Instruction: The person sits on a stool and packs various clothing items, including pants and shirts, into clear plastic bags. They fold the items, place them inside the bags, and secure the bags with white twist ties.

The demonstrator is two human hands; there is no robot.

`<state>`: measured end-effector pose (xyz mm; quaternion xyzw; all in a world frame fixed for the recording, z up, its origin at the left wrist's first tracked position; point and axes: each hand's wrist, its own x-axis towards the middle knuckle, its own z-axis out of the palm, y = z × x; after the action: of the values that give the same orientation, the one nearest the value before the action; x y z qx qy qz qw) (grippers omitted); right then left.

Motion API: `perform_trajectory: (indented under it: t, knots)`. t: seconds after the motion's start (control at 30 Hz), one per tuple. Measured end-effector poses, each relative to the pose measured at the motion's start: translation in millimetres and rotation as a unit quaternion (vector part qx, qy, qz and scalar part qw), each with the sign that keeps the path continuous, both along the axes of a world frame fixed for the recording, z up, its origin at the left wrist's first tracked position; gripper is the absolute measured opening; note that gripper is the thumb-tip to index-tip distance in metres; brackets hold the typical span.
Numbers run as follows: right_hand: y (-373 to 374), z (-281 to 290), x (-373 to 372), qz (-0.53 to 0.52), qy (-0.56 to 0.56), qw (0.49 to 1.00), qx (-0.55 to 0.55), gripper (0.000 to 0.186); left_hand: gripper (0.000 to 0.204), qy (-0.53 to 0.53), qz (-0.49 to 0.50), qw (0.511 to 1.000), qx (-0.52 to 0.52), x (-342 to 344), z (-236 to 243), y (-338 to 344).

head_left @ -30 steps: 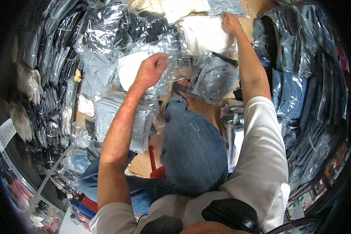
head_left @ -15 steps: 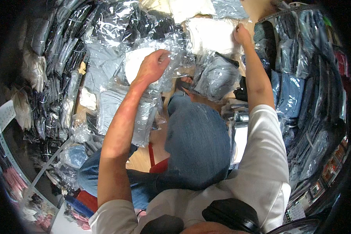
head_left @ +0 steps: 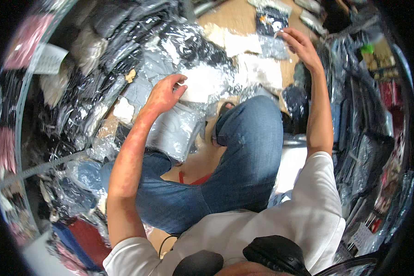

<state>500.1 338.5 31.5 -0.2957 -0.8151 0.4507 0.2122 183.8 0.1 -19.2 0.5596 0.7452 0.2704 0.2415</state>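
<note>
My left hand is held over the bagged garments with thumb and fingers apart and nothing in it. Below it lies a grey folded garment in clear plastic, and to its right a white bagged garment. At the far right, my right hand reaches out, its fingertips pinched at the edge of a clear plastic bag with something grey in it. Just beyond those fingers lies a dark package with a small orange mark. Another white garment in plastic lies nearer me.
Stacks of dark bagged clothes fill the metal shelf on the left. Bagged jeans and dark garments line the right side. My bent knees take up the middle, above a wooden floor.
My view has turned and tilted, bringing the dark package and more floor into sight. My right hand has moved from the white bagged garment's corner to farther out. My left hand stays empty.
</note>
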Motion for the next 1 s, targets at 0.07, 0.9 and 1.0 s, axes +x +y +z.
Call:
perform_trajectory:
  t: [0.07,0.9,1.0]
  knots:
    - [-29,42,-47,0.079,0.045,0.996,-0.026,0.027,0.039,-0.013,0.017,0.999,0.032,-4,23,-14]
    - [-167,102,-253,0.182,0.094,0.950,-0.236,0.025,0.017,-0.192,0.381,0.853,0.301,-138,92,-139]
    - [-149,101,-243,0.153,0.110,0.949,-0.252,0.025,0.018,-0.191,0.395,0.843,0.310,-147,94,-142]
